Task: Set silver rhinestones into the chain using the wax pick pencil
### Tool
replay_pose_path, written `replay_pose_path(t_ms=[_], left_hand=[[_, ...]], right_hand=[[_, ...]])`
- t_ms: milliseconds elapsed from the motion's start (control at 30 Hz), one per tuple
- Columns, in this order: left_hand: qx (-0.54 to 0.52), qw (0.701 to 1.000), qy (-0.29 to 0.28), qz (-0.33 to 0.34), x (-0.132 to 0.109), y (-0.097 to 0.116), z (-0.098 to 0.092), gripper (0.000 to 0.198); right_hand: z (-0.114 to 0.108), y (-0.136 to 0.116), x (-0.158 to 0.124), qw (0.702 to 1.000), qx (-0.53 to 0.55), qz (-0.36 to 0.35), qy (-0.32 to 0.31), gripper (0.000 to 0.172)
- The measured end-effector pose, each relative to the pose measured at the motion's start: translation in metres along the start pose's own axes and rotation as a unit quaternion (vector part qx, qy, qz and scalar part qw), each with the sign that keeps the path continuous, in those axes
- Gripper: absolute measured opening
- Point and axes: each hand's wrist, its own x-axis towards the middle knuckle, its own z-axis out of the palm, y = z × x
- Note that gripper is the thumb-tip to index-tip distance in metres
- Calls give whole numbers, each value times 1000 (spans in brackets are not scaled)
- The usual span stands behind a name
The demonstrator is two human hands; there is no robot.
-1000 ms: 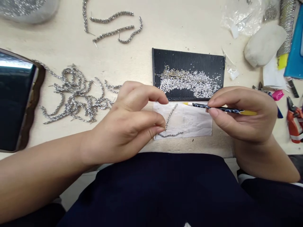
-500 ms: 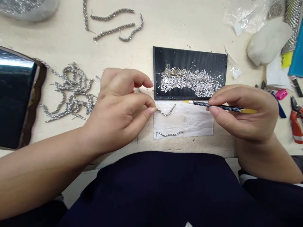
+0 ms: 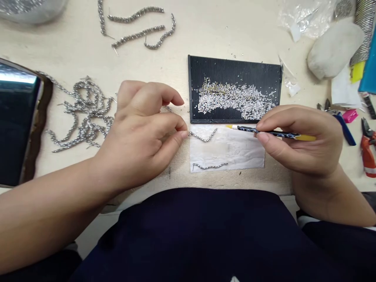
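My left hand (image 3: 147, 133) pinches one end of a thin silver chain (image 3: 205, 138) between thumb and index finger; the chain curves over a white sheet (image 3: 241, 150). In my right hand (image 3: 296, 137) is a dark patterned pen-like tool (image 3: 246, 129) with a yellow tip, pointing left above the sheet's upper edge. A second short chain (image 3: 210, 167), with a pin at its left end, lies low on the sheet. Directly behind the sheet, a black ridged tray (image 3: 235, 68) bears a spread of tiny silver stones (image 3: 232, 98).
A pile of silver chains (image 3: 85, 113) lies left, beside a dark-screened device (image 3: 17, 121). More strands (image 3: 138, 37) lie at the back. On the right are a whitish stone (image 3: 335, 51), clear plastic bags (image 3: 308, 17), a blue object (image 3: 369, 66) and red-handled pliers (image 3: 368, 156).
My left hand has shifted slightly left, and more of the chain's held end shows beside its fingertips. My right hand and the tool have moved a little left.
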Motion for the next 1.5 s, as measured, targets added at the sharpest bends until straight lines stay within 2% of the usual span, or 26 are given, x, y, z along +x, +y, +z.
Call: replay_pose_path(t_ms=[400,533,833,1300,1500], left_hand=[[16,999,-38,-16,4,3,-1,37],[7,1000,-21,5,2,1,-1,32],[-24,999,-22,-1,1,0,-4,31],[-10,998,-8,-60,5,-2,-1,38],[-12,999,-8,-51,6,-2,-2,30]], right_hand=[[-2,1,2,1000,-16,-6,-16,22],[-3,1,1,1000,-22,-8,-15,22],[-2,0,2,999,-25,-10,-19,21],[-2,0,2,1000,-16,0,-9,19],[-2,0,1,1000,-20,8,-8,19]])
